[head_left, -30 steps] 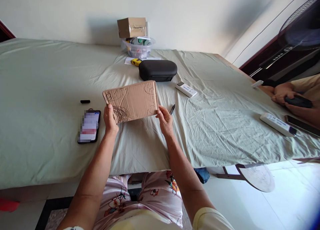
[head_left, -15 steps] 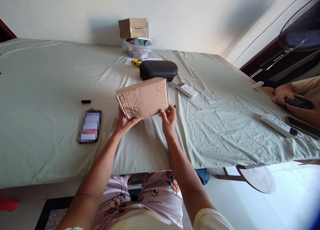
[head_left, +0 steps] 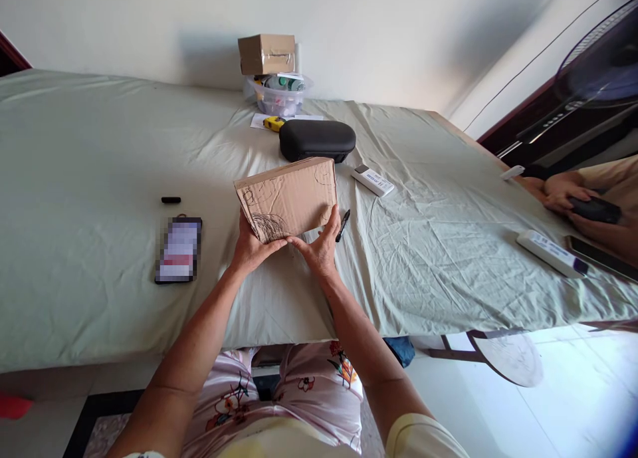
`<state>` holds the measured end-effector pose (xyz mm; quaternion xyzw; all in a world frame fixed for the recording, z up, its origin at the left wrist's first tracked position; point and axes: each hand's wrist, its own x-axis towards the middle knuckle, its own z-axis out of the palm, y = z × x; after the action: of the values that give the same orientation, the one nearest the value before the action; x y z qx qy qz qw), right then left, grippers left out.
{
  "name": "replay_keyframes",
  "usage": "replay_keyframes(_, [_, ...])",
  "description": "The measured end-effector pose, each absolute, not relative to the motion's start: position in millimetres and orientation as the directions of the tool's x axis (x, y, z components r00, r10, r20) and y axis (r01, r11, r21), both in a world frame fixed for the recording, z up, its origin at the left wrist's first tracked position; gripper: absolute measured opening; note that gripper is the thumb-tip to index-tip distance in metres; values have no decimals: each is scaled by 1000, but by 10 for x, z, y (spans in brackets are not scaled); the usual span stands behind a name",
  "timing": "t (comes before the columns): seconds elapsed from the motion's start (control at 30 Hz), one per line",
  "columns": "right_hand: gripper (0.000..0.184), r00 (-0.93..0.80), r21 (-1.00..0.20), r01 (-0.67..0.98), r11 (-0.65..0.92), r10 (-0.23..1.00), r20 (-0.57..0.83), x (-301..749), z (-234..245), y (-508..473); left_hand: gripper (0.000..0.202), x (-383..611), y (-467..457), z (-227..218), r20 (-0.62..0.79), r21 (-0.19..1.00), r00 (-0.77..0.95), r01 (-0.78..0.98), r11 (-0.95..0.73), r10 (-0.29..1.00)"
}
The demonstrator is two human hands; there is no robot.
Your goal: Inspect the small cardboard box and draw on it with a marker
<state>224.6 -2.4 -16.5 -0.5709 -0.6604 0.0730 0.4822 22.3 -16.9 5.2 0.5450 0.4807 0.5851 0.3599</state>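
Note:
A brown cardboard box [head_left: 294, 195] with dark pen scribbles at its corners is tilted toward me over the cloth. My left hand [head_left: 252, 245] is closed round its lower left corner, thumb along the bottom edge. At the lower right, my right hand [head_left: 321, 245] grips the box too, its thumb reaching left along the same edge. Both thumb tips nearly meet. Just right of my right hand lies a black marker pen [head_left: 343, 226] on the cloth. A small black pen cap [head_left: 171, 200] rests farther left, above a phone [head_left: 178, 250] with a blurred screen.
Behind the box sit a black hard case [head_left: 318, 140], a yellow tape measure [head_left: 274, 123] and a clear plastic tub [head_left: 280, 100] with another cardboard box [head_left: 267, 54] on top. White-labelled packs [head_left: 373, 181] lie rightward. At the right edge another person's hands [head_left: 573, 195] hold something dark.
My right hand has shifted its hold, its thumb moving left along the box's bottom edge. The marker beside it shows more fully now. The box has moved slightly right.

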Motion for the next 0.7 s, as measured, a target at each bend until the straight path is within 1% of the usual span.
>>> replay_keyframes(0.07, [138, 118, -650, 675, 351, 817, 564, 2249, -188, -10, 113, 233, -171, 54, 316, 945, -166, 138, -295, 934])
replay_keyframes(0.2, [135, 164, -724, 596, 349, 829, 534, 2254, -200, 5, 102, 223, -168, 67, 334, 936, -155, 166, -309, 930])
replay_keyframes(0.33, [122, 248, -836, 428, 345, 844, 475, 2279, -147, 23, 97, 177, -151, 131, 355, 931, -103, 130, -341, 929])
replay_keyframes(0.37, [116, 274, -862, 377, 340, 847, 454, 2292, -128, 32, 96, 164, -146, 150, 359, 930, -90, 117, -349, 929])
replay_keyframes(0.43, [94, 326, -900, 292, 324, 851, 412, 2327, -89, 52, 93, 137, -136, 178, 364, 930, -75, 88, -357, 928])
replay_keyframes(0.5, [67, 377, -920, 244, 306, 844, 381, 2367, -48, 66, 92, 115, -125, 181, 357, 934, -82, 59, -354, 930])
replay_keyframes(0.57, [48, 410, -929, 213, 302, 836, 366, 2400, -3, 66, 95, 100, -113, 156, 327, 945, -113, 25, -326, 938])
replay_keyframes(0.63, [39, 411, -932, 185, 312, 837, 362, 2415, 45, 50, 98, 91, -95, 113, 282, 957, -156, -21, -288, 947])
replay_keyframes(0.7, [38, 390, -934, 149, 326, 848, 358, 2407, 93, 24, 99, 77, -67, 65, 257, 957, -201, -87, -278, 945])
